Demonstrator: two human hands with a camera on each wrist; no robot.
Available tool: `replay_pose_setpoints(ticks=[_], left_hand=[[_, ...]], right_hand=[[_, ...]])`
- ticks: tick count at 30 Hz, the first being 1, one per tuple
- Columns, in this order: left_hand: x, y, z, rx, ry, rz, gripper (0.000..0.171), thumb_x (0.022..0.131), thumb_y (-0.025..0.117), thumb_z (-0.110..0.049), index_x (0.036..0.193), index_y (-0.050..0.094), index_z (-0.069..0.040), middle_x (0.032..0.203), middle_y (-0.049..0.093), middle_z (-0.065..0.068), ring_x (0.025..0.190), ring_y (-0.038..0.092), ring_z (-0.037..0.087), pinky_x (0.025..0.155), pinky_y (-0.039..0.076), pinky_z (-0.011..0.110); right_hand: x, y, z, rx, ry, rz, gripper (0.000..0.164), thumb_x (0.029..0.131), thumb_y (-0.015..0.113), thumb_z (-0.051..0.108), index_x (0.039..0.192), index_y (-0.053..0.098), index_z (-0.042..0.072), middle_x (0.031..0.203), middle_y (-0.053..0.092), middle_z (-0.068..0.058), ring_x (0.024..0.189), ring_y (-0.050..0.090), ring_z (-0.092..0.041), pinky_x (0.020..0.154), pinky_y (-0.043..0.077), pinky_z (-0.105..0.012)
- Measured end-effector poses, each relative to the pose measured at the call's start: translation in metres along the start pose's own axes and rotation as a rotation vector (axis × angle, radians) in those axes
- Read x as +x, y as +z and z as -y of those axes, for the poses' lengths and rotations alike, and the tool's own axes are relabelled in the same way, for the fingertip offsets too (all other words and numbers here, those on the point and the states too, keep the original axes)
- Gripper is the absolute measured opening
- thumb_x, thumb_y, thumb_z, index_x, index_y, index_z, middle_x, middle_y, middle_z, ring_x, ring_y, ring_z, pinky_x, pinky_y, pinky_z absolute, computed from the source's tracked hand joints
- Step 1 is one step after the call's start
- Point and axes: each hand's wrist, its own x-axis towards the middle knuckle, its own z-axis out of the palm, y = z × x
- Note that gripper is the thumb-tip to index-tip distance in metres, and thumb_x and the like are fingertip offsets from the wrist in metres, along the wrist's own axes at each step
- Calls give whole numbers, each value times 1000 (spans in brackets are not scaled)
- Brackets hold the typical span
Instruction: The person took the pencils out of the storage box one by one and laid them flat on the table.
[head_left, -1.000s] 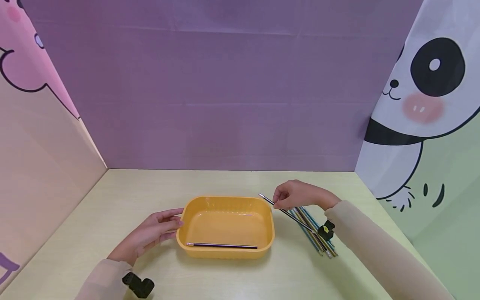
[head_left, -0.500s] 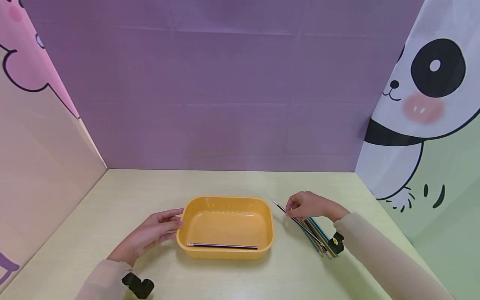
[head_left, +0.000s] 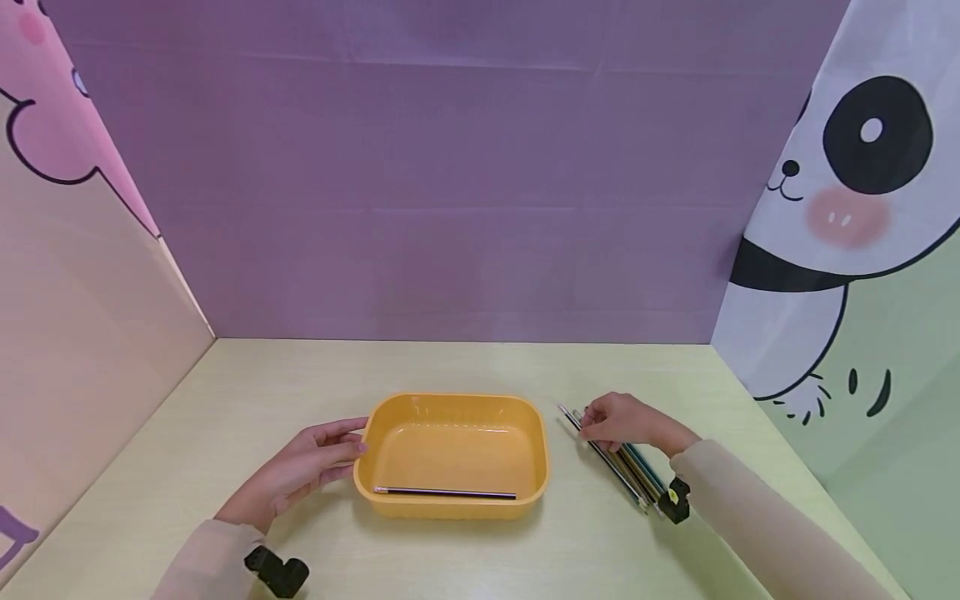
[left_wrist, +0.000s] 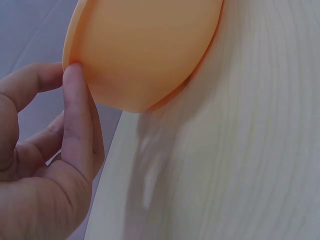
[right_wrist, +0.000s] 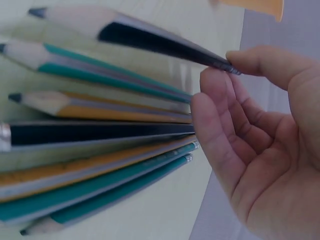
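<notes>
My left hand (head_left: 309,467) holds the left end of a yellow plastic tray (head_left: 457,506), its thumb and index finger pinching the rim, as the left wrist view shows. Along the tray's near side lies a dark pencil (head_left: 450,493), eraser end to the left. Right of the tray, my right hand (head_left: 626,419) pinches a black-and-silver pencil (right_wrist: 150,44) between thumb and fingertips. That pencil slants low over a bundle of pencils, sharpened tip toward me. In the right wrist view the bundle includes green pencils (right_wrist: 115,80), yellow pencils (right_wrist: 115,112) and another black pencil (right_wrist: 90,134).
Everything stands on a pale wooden table (head_left: 315,375). A purple backdrop (head_left: 465,192) rises behind it, with printed cartoon panels at both sides. Black wrist cameras sit at both sleeves; the right one (head_left: 675,500) overlaps the bundle's near end in the head view.
My right hand has moved right and down, away from the tray, carrying the black-and-silver pencil back over the bundle. The left hand, the tray and the pencil in it have stayed put.
</notes>
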Motion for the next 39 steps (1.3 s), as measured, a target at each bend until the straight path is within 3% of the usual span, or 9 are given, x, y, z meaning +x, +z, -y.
replay_pose_setpoints(ticks=[15,28,39], left_hand=[[5,-2,1,3,2,11,68,98,65,-12,151,29,12,110,58,9,98,65,15,87,57,29],[9,-6,3,-11,7,21,68,98,66,-11,150,30,13,109,58,9,97,65,15,85,57,28],[10,-7,4,-11,1,18,69,97,67,-11,150,29,13,109,57,9,95,65,15,85,58,28]], right_hand=[[1,5,-2,-43,86,-79,10,93,72,15,92,68,5,73,64,-6,64,63,-18,63,59,-30],[6,-3,4,-40,43,-64,12,94,71,16,95,67,5,72,66,-10,65,64,-23,65,59,-35],[12,-8,22,-35,-16,-53,13,96,68,18,100,66,5,72,66,-16,61,60,-31,66,56,-41]])
